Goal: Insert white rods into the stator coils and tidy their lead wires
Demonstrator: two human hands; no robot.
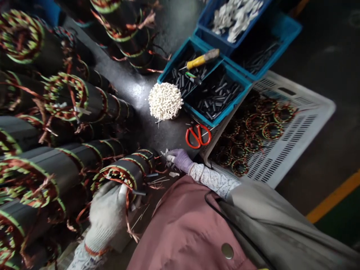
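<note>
My left hand (pixel 108 210), in a white knitted glove, is closed on the near end of a dark motor stator (pixel 136 167) with copper windings and yellow-green slot liners. Its fingers are at the winding end, partly hidden. Copper leads hang below that hand, and short black sleeves (pixel 138 192) stick out along the stator's side. Just beyond the far end of the stator is my right hand (pixel 180 159), in a purple glove with pale fingertips. Its fingers are pinched together at a small whitish piece too blurred to name. A white scrap (pixel 174 174) lies beside it.
More stators (pixel 70 97) fill the left side. A bundle of thin white sticks (pixel 165 101) stands on the dark bench near red-handled scissors (pixel 198 135). Blue bins (pixel 215 122) hold black tube pieces and a yellow-handled screwdriver (pixel 202 59). A white crate (pixel 298 138) contains wound rings.
</note>
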